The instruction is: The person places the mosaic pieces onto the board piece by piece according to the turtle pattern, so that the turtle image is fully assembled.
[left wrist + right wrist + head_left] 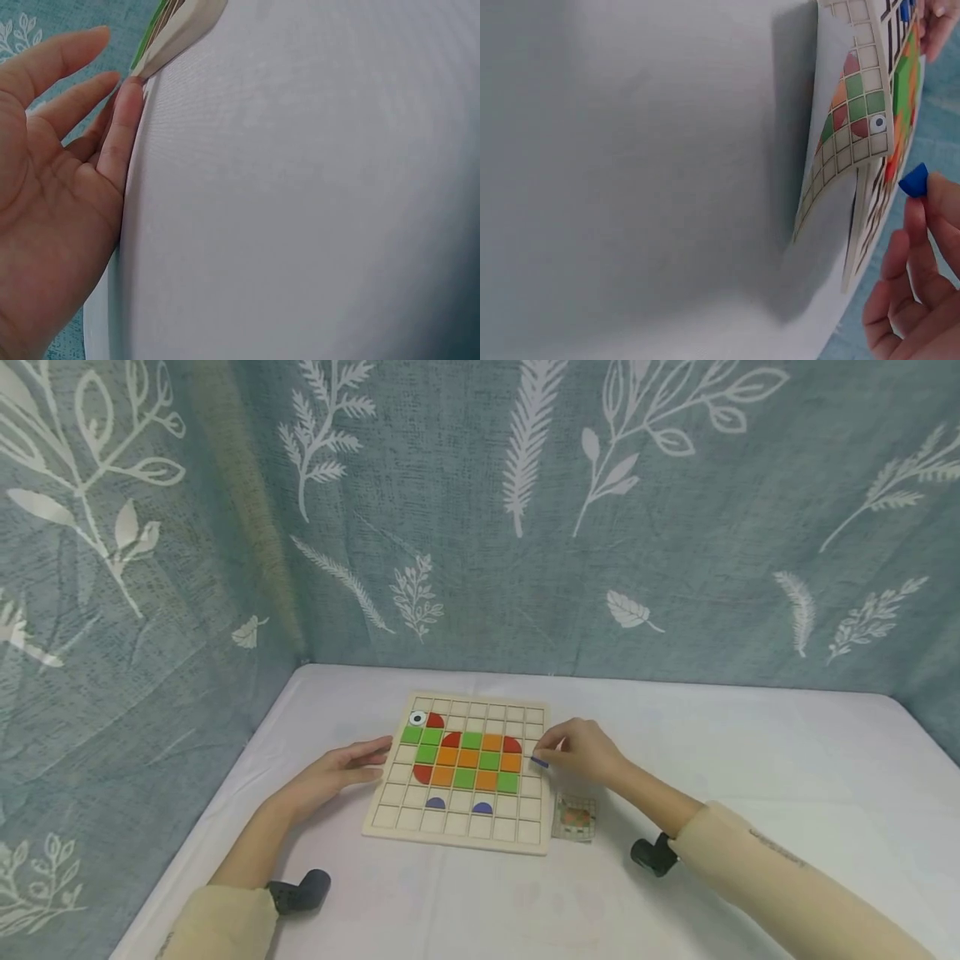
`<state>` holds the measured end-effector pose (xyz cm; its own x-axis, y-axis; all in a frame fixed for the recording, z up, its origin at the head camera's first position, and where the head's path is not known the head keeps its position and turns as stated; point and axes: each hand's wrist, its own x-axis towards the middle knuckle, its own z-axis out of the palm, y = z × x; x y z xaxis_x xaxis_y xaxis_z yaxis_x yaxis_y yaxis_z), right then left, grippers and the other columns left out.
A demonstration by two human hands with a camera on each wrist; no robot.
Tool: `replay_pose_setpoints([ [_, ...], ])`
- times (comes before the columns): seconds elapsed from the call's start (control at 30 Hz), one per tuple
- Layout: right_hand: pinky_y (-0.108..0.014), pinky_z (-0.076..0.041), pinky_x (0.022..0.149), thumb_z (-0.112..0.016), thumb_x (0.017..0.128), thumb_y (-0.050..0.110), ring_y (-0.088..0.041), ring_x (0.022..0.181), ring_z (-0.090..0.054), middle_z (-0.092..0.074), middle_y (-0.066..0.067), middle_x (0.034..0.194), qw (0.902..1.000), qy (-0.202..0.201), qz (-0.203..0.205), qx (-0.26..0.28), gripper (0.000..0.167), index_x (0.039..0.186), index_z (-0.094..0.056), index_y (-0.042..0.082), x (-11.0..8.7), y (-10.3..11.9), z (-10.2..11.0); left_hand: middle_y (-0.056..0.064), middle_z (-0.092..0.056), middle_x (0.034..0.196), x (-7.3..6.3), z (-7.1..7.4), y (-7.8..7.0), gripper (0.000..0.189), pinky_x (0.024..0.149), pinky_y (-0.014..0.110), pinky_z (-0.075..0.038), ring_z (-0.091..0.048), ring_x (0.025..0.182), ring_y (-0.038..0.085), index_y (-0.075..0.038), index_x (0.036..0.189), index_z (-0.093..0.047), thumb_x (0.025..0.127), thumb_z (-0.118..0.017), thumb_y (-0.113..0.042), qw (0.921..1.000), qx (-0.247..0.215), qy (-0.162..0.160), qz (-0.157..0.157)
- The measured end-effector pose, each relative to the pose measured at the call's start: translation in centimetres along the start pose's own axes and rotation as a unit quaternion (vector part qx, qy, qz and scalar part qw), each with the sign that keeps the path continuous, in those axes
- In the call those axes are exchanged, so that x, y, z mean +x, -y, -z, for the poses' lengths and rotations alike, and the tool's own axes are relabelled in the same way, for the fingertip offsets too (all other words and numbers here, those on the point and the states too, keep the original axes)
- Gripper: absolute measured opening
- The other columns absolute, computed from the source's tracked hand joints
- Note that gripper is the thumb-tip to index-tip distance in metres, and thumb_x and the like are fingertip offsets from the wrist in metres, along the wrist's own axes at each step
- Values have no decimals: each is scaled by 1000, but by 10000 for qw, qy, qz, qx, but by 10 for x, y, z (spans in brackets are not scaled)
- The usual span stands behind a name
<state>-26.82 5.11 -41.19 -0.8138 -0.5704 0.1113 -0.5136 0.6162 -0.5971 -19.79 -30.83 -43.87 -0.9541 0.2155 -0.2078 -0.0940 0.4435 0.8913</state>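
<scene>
A wooden grid board [390,817] lies on the table, bearing green, orange and red pieces, an eye piece [417,718] at the top left and two blue half-round pieces [482,808] low down. My right hand [585,750] pinches a small blue piece [914,181] between thumb and fingertip, over the board's right edge. At the board's left edge, my left hand [333,779] rests with fingers extended, fingertips right at the rim. The left wrist view shows those fingers [124,127] beside the board's corner, holding nothing.
A pattern card [575,818] with a gridded picture lies just right of the board's lower corner; in the right wrist view it curls up at its edge. White cloth [450,902] covers the table, and a blue-green leaf-patterned curtain [465,593] hangs behind.
</scene>
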Motion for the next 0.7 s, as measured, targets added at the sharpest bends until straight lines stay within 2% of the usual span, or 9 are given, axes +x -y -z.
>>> replay_pose_setpoints([
  [0.27,-19,-41,48,-67,84,15,-7,56,-48,-69,1,74,9992,271,-266,-106,9,84,-74,8,10,4,-7,14,-34,146,1,0,0,61,111,54,-22,-31,133,34,-8,143,-34,89,-58,-24,10000,69,-42,5],
  [0.7,-17,-39,48,-67,84,16,-6,55,-46,-69,2,74,9985,366,-110,-394,9,83,-73,9,15,1,-13,12,-35,146,2,0,4,61,112,54,-21,-31,133,33,-10,142,-36,88,-59,-25,10000,-6,-50,36],
])
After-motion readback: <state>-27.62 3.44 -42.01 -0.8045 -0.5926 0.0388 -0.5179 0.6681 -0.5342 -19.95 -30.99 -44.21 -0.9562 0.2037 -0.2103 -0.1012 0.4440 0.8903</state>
